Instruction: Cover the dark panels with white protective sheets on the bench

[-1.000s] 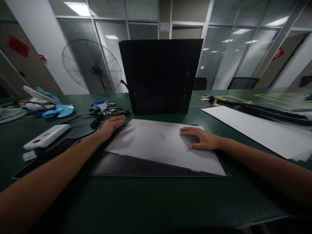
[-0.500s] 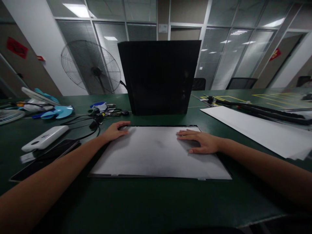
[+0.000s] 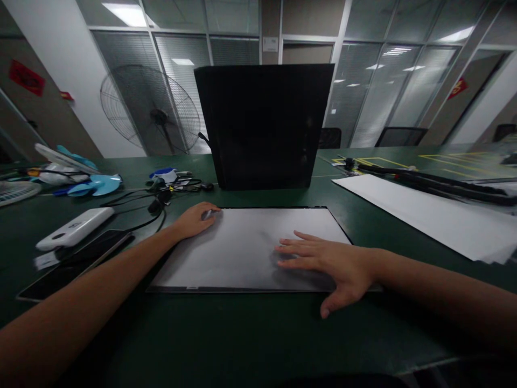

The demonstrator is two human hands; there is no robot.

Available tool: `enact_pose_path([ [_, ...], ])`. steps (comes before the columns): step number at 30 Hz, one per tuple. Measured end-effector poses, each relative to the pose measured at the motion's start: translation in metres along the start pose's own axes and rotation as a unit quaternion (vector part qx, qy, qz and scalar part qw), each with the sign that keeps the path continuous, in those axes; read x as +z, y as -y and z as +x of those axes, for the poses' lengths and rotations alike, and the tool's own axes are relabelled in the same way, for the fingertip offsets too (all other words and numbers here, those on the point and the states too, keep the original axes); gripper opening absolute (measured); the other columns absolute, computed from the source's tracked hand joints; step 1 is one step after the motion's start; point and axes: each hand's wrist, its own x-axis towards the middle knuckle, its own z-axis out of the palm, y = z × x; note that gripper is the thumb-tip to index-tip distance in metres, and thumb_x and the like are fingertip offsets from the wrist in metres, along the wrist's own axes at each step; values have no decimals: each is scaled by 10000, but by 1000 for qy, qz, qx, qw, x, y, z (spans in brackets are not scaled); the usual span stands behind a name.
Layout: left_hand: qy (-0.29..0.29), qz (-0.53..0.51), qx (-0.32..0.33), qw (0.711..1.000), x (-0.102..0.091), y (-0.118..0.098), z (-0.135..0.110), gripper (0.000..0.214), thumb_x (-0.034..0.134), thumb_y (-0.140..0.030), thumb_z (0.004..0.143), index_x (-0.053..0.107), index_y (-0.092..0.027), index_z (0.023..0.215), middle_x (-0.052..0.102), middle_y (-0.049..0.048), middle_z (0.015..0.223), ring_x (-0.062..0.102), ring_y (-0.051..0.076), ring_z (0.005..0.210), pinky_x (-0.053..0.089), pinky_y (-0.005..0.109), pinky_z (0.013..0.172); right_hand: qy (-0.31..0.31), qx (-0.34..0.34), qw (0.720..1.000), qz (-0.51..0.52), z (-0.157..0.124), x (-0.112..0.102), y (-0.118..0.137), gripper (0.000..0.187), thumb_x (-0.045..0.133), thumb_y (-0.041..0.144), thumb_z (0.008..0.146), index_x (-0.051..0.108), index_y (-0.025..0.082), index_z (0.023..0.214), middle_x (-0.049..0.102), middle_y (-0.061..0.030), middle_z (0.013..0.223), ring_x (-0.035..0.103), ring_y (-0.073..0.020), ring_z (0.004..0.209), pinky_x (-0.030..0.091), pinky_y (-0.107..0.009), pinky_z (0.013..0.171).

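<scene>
A thin rectangular panel with a whitish sheet-like surface and a narrow dark edge lies flat on the green table. At its far left corner rests my left hand, fingers bent towards the edge and the thumb a little apart from them. My right hand is over the right part of the panel, fingers spread and thumb stretched past the near edge. It casts a shadow on the white surface; whether it touches is unclear. Nothing shows in its fingers.
Behind the panel stands a large black box-shaped object. White sheets lie at right beside black strips. To the left are a white device, a dark flat phone-like slab, cables and blue fan blades.
My right hand has moved towards me and spread its fingers, its thumb now past the panel's near edge. My left hand has shifted slightly at the far left corner, fingers more bent.
</scene>
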Motion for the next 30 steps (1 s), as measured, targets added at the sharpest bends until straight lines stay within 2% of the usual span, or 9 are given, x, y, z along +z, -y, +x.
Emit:
enact_pose_path([
  [3, -8, 3, 6, 1000, 1, -2, 0, 465, 540, -397, 862, 734, -210, 1241, 722, 113, 1329, 663, 296, 1246, 469, 468, 1149, 4, 19, 1000, 2, 4, 2, 5, 919, 730, 545, 904, 281, 341, 1679, 251, -76, 1732, 227, -336, 1595, 47, -634, 1287],
  [7, -24, 4, -23, 999, 2, -9, 0, 422, 552, -379, 854, 756, -241, 1198, 746, 85, 1292, 684, 282, 1222, 487, 422, 1131, -19, 24, 1000, -3, -3, -1, -12, 856, 712, 512, 925, 322, 337, 1666, 311, -69, 1715, 259, -314, 1589, 122, -603, 1297],
  [13, -54, -35, -153, 986, 1, -1, 0, 539, 613, -396, 797, 729, -231, 1297, 747, 66, 1310, 701, 302, 1194, 534, 431, 1087, -49, 39, 998, -10, -19, -6, -45, 810, 719, 479, 917, 385, 335, 1641, 338, -64, 1707, 307, -308, 1572, 184, -595, 1286],
  [15, -67, -65, -172, 981, 1, 5, 0, 576, 623, -375, 761, 722, -237, 1312, 741, 53, 1330, 708, 300, 1192, 548, 413, 1072, -62, 35, 997, -3, -21, -6, -49, 801, 723, 478, 913, 396, 346, 1633, 353, -52, 1701, 315, -301, 1569, 184, -587, 1287],
  [20, -73, -56, -137, 986, 2, 10, -2, 581, 610, -347, 722, 737, -229, 1277, 716, 66, 1382, 680, 317, 1234, 521, 435, 1109, -49, 64, 997, 15, -22, -8, -48, 740, 670, 516, 952, 398, 383, 1628, 337, -5, 1710, 304, -295, 1574, 200, -584, 1292],
  [23, -74, -19, -124, 989, 1, 4, -3, 520, 589, -331, 736, 759, -244, 1220, 731, 61, 1352, 666, 321, 1242, 499, 446, 1129, -91, 128, 988, -3, -28, -16, -61, 660, 604, 534, 987, 447, 370, 1608, 389, -18, 1686, 362, -315, 1545, 289, -599, 1264],
  [26, -58, -8, -109, 992, -2, -3, -4, 499, 564, -306, 737, 765, -226, 1187, 739, 75, 1331, 650, 318, 1264, 459, 452, 1168, -185, 250, 945, -106, -50, -26, -96, 622, 542, 556, 1003, 531, 278, 1560, 458, -91, 1638, 407, -347, 1510, 312, -619, 1241],
  [28, -46, -11, -102, 994, -5, -6, -5, 512, 539, -289, 732, 761, -214, 1187, 737, 80, 1332, 645, 310, 1276, 445, 445, 1182, -223, 336, 893, -202, -76, -30, -127, 643, 508, 534, 1005, 534, 189, 1548, 468, -165, 1617, 396, -364, 1510, 284, -623, 1242],
  [30, -39, -14, -97, 994, -8, -8, -6, 529, 521, -278, 725, 758, -205, 1192, 736, 80, 1332, 647, 306, 1278, 442, 428, 1185, -233, 432, 830, -265, -105, -30, -157, 678, 534, 502, 975, 522, 126, 1539, 434, -226, 1622, 363, -392, 1520, 250, -623, 1243],
])
